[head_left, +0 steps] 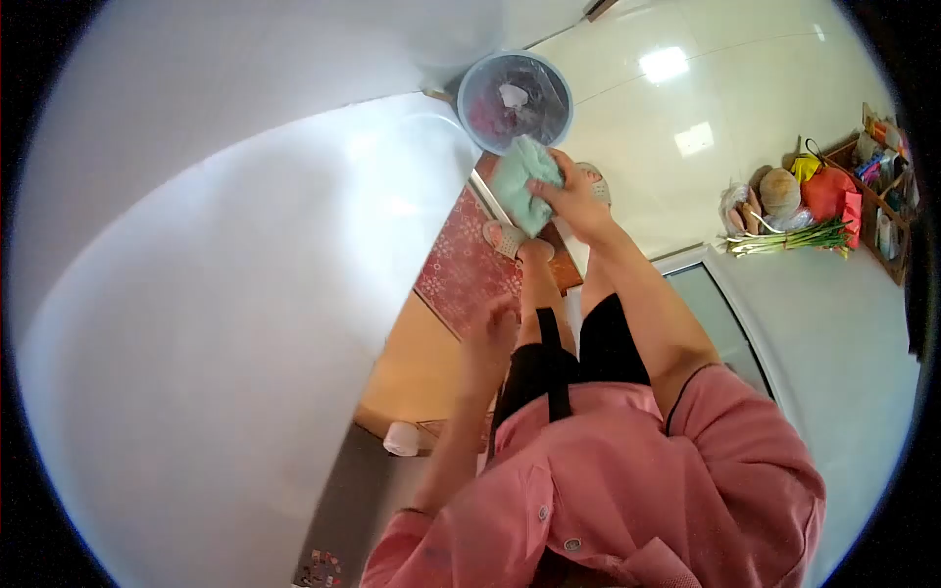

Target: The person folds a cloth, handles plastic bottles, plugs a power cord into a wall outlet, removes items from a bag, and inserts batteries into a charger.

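My right hand (571,201) is closed around a folded pale green cloth (527,184), its thumb pressed on the near side. The cloth appears just below the rim of a round light-blue trash bin (466,125) in the view, above the floor and my feet. A clear plastic liner and a crumpled white piece (513,95) lie inside the bin. Lower and to the left, my left hand (490,325) hangs in front of my legs, nearest to the red patterned mat (456,257). Motion blurs its fingers, and I cannot make out anything in it.
A large smooth white surface (216,294) fills the left side. On the right, green onions (794,238), a round tan melon-like item (780,192) and a red bag (828,188) sit beside a brown rack (887,220). A slippered foot (505,238) stands by the mat.
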A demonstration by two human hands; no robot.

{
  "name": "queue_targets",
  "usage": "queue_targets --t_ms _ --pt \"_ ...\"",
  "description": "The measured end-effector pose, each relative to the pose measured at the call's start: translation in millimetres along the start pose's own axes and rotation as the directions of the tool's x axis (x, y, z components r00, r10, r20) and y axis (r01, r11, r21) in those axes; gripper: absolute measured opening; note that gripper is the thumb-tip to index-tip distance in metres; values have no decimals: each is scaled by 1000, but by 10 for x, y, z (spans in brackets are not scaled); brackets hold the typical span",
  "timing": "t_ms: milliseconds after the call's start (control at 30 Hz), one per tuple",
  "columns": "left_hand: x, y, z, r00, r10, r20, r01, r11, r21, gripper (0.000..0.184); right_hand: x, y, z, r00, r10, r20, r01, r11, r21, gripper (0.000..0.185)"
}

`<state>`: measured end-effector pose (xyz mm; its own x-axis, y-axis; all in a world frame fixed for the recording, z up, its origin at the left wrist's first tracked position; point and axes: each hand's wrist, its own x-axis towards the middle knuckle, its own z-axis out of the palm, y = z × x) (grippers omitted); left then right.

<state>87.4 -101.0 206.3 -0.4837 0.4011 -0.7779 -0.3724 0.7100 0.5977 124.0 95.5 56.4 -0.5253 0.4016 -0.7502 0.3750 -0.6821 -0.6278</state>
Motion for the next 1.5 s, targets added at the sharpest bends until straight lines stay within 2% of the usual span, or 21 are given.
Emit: queue_targets --t_ms 33,100,167,200,267,367,400,433,500,600,633,667,700,800,900,1033,1100,1133,1200,1433,1500 --pt "-70 54 16 1000 3 8 -3 1000 -20 19 -52 -16 -125 997 -5 -82 -9 986 -164 53" --pt "-31 169 97 988 144 -56 -140 987 75 24 -156 -60 -220 1000 3 -26 3 973 233 51" --pt "-109 422 175 952 287 -106 -270 951 149 27 -468 -396 -261 994 -42 104 3 937 351 48" --pt "-41 586 256 869 467 -166 -434 878 201 30 -562 -503 -314 992 -15 122 -26 944 328 48" --pt "129 1027 318 617 783 -80 -626 550 553 34 -627 -674 -397 990 32 141 -71 958 278 46" --pt "553 1296 495 479 862 165 -692 255 676 38 -856 -1015 -440 976 -44 212 -49 910 413 50" --pt "795 1058 473 856 505 109 -449 623 641 39 -938 -1148 -444 983 -89 163 14 910 415 47" --pt "1061 682 413 996 9 91 -60 814 578 40 -981 -1232 -495 979 -121 161 47 916 398 46" --pt "1049 164 387 976 213 49 -177 640 747 44 -1002 -1466 -645 966 -203 157 133 920 368 45" --pt "790 360 592 946 313 -83 -288 931 223 48 -1071 -1470 -733 964 -106 242 22 945 327 48" --pt "640 492 643 983 177 -58 -184 966 -180 48 -1094 -1472 -736 952 -84 293 -10 952 306 50" --pt "408 816 670 996 82 18 -59 832 -551 48 -1154 -1448 -752 937 -33 348 -64 963 263 53" --pt "218 1011 672 991 48 125 77 561 -824 49 -1268 -1394 -789 916 16 402 -111 970 216 56" --pt "-88 967 493 960 234 155 -150 894 -422 41 -1542 -1318 -695 868 152 472 -191 981 37 58" --pt "-270 757 343 964 226 143 -153 905 -398 42 -1691 -1304 -512 782 220 584 -296 955 37 56" --pt "-526 382 333 954 207 -219 -293 801 -521 42 -1955 -1324 -193 633 190 751 -228 972 -53 70" --pt "-731 343 265 926 54 -373 -222 878 -423 42 -2030 -1233 -19 623 197 757 -186 977 -102 77" --pt "-889 332 224 918 66 -390 -292 778 -557 43 -2066 -1176 91 630 195 752 -102 980 -169 75" --pt "-1030 209 72 895 107 -433 -378 698 -609 42 -2157 -1077 329 688 184 702 35 958 -286 63" --pt "-1302 -282 -442 908 197 -370 -419 443 -793 51 -2037 -622 1010 651 135 746 214 911 -352 52" --pt "-1434 -355 -629 903 218 -371 -430 414 -802 50 -2168 -583 1264 655 181 733 149 920 -361 53"
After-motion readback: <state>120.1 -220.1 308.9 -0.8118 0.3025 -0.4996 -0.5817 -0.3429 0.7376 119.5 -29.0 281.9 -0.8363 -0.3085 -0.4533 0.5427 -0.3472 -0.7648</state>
